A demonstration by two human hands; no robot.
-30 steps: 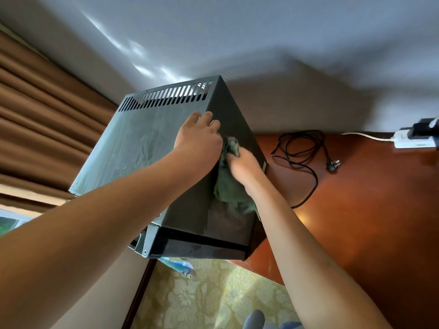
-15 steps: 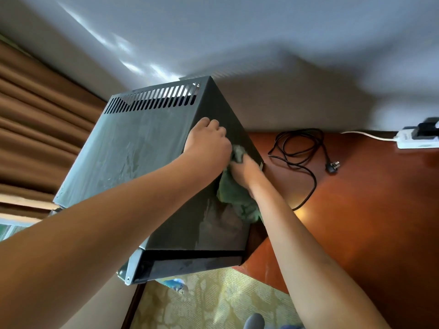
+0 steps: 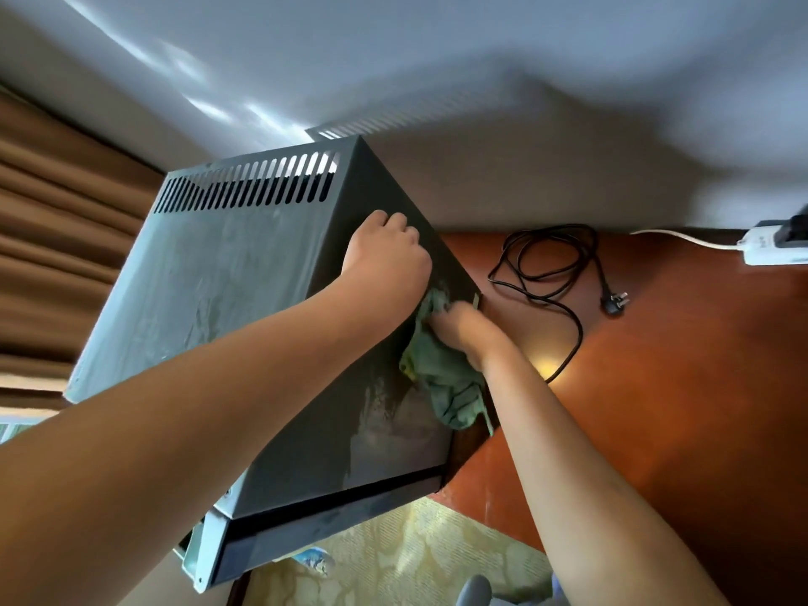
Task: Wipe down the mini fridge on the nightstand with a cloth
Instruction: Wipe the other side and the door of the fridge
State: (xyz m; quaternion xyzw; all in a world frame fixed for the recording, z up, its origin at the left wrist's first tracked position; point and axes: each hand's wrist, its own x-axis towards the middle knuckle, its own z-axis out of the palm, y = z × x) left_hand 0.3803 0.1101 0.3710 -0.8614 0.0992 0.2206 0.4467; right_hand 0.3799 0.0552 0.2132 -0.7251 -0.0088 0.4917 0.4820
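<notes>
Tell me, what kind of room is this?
Probably a bedroom or hotel room: brown curtains hang on the left, a mini fridge stands on a wooden nightstand, and patterned carpet covers the floor.

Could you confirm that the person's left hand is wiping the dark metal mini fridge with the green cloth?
Not quite: in the head view the right hand wipes the dark metal mini fridge with the green cloth; the left hand only steadies its edge.
</notes>
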